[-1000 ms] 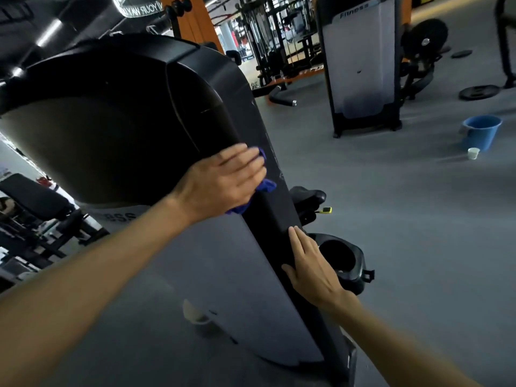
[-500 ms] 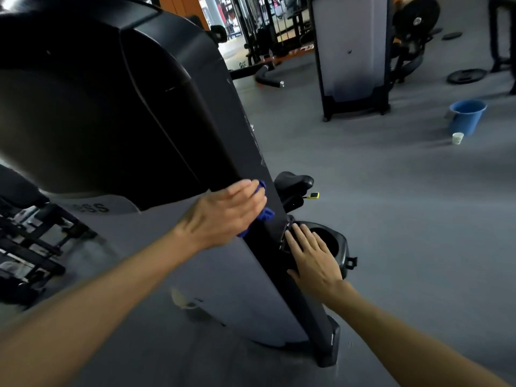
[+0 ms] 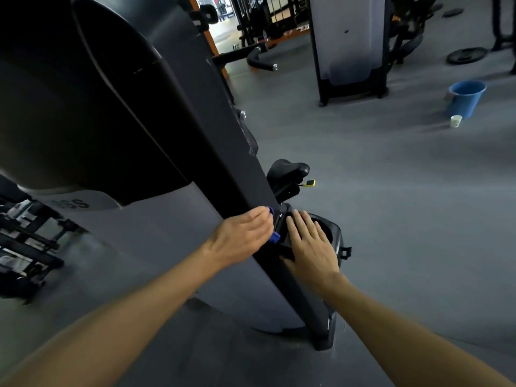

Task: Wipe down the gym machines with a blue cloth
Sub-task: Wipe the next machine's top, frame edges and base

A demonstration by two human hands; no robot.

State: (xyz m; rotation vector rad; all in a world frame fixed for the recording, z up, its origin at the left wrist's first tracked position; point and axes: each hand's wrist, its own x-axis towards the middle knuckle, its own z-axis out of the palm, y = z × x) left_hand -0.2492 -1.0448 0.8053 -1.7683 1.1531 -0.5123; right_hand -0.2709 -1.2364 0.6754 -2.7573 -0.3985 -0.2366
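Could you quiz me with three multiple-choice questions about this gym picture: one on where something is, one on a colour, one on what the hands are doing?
1. Where does the small white cup stand?
A. On the floor beside the bucket
B. On the machine's seat
C. In the person's right hand

2. What colour is the bucket?
A. Red
B. Blue
C. Yellow

3. What is the left hand doing?
A. Hanging idle
B. Lifting a weight plate
C. Holding the blue cloth against the machine's black edge

Answers: 1 A, the cup sits on the grey floor just in front of the bucket. 2 B, its wall is plainly blue. 3 C, blue fabric shows under its fingers, while the right hand lies flat.
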